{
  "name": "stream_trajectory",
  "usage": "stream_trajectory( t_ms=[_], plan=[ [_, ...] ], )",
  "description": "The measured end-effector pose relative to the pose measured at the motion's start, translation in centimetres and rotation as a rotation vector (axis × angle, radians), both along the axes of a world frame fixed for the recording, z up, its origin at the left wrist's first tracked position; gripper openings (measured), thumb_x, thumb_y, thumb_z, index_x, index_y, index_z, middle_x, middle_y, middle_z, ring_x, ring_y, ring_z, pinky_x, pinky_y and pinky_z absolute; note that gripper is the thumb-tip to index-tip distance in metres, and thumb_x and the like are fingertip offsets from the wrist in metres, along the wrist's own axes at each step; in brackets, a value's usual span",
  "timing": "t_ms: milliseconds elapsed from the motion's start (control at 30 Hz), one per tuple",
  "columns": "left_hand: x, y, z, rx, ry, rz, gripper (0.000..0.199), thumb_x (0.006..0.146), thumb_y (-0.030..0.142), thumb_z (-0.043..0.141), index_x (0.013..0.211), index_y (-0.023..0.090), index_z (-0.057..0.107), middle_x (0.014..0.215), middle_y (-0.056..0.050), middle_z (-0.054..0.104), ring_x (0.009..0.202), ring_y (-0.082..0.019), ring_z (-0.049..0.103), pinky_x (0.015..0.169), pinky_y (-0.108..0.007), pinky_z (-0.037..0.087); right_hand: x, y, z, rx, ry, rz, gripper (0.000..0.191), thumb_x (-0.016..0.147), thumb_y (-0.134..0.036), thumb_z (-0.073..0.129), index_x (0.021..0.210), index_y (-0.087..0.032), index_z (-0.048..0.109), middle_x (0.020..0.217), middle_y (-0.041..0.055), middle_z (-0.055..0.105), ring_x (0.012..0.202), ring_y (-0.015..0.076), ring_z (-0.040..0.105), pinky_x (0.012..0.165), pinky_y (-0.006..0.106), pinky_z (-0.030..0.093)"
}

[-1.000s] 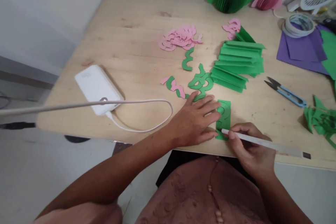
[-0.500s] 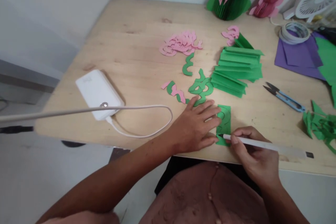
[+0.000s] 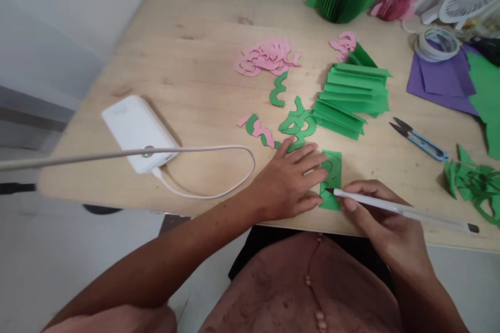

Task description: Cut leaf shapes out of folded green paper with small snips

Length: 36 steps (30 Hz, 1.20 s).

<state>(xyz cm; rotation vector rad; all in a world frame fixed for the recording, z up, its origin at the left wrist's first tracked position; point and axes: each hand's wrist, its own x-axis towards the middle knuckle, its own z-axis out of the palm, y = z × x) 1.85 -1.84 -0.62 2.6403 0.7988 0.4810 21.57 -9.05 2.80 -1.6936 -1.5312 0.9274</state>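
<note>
A small green paper strip with curved dark lines drawn on it lies near the table's front edge. My left hand rests flat with fingers spread, its fingertips on the strip's left side. Between the fingers of my right hand is a white pen, its dark tip at the strip's lower part. Just beyond my left fingertips are wavy green paper cutouts, and a pink-and-green wavy piece lies left of them.
Folded green paper, pink cutouts and blue thread snips lie farther back. A white power bank with a cable stands left. Tape rolls sit on purple paper; green scraps lie right.
The pen tip has moved slightly up and right on the green strip, and the pen's tilt has changed a little. My left hand stays in place. The whole view has shifted slightly.
</note>
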Motion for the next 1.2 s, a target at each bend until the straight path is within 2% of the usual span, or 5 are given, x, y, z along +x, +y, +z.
stream_trajectory(
  t_ms=[233, 533, 867, 1200],
  plan=[
    [0.0, 0.0, 0.0, 0.005, 0.006, -0.006, 0.037, 0.089, 0.044, 0.051, 0.113, 0.017, 0.059, 0.138, -0.010, 0.052, 0.136, -0.030, 0.033, 0.112, -0.056, 0.016, -1.1, -0.1, -0.5, 0.156, -0.118, -0.021, 0.003, 0.083, -0.022, 0.063, 0.082, -0.022, 0.060, 0.069, -0.0024, 0.065, 0.057, 0.0112, 0.059, 0.050, 0.019, 0.046],
    [0.0, 0.1, -0.1, 0.013, 0.001, -0.003, 0.036, 0.088, 0.042, 0.052, 0.113, 0.017, 0.059, 0.137, -0.010, 0.053, 0.136, -0.031, 0.034, 0.112, -0.057, 0.017, -1.8, 0.2, -1.0, 0.309, -0.325, 0.015, 0.009, 0.084, -0.021, 0.059, 0.075, -0.020, 0.057, 0.061, -0.0024, 0.061, 0.048, 0.0106, 0.054, 0.044, 0.020, 0.040],
    [0.1, 0.1, 0.0, 0.018, -0.006, 0.001, 0.035, 0.087, 0.042, 0.053, 0.111, 0.017, 0.060, 0.136, -0.010, 0.053, 0.135, -0.031, 0.034, 0.111, -0.056, 0.018, -2.0, 0.8, -0.7, 0.251, -0.302, -0.028, 0.013, 0.084, -0.024, 0.059, 0.072, -0.019, 0.058, 0.058, -0.0023, 0.060, 0.046, 0.0104, 0.055, 0.042, 0.019, 0.041],
    [0.1, 0.1, -0.1, 0.031, -0.011, 0.001, 0.034, 0.087, 0.042, 0.053, 0.110, 0.018, 0.060, 0.136, -0.010, 0.053, 0.135, -0.031, 0.035, 0.111, -0.056, 0.018, -1.7, 1.2, -0.8, 0.263, -0.286, 0.037, 0.012, 0.083, -0.022, 0.059, 0.071, -0.020, 0.058, 0.059, -0.0018, 0.061, 0.049, 0.0111, 0.057, 0.045, 0.020, 0.045]
  ],
)
